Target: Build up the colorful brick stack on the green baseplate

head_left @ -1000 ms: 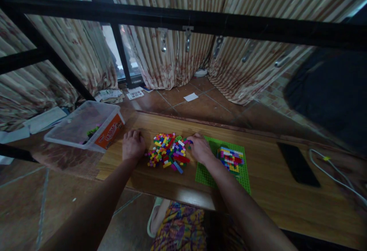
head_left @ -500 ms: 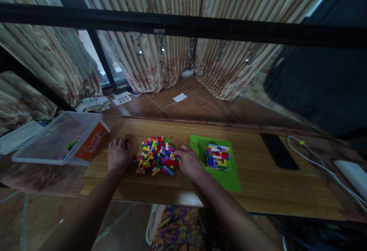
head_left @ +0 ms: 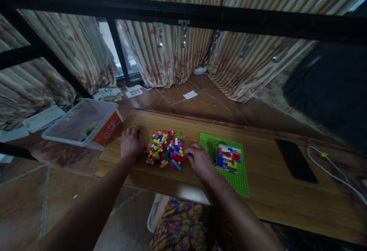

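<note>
A loose pile of small multicoloured toy bricks (head_left: 166, 149) lies on the wooden table between my hands. My left hand (head_left: 132, 142) rests on the tabletop just left of the pile, its fingers loosely bent and slightly apart, with nothing visible in them. At the pile's right edge, the thumb and forefinger of my right hand (head_left: 200, 160) are pinched on a small dark blue toy brick (head_left: 190, 154). Right of that hand lies a green studded baseplate (head_left: 239, 184). A multicoloured block built of bricks (head_left: 228, 157) stands on it.
A clear plastic box (head_left: 83, 119) with an orange label stands beyond the table's left end. A black phone-like slab (head_left: 296, 160) lies on the right, near a white cable (head_left: 329, 168). Behind the table (head_left: 266, 201), a dark metal bar (head_left: 200, 12) crosses before striped curtains (head_left: 160, 63).
The camera view has shifted, so the table and bricks appear farther right. Both hands keep nearly the same places beside the pile, and the right hand is still pinching at its edge.
</note>
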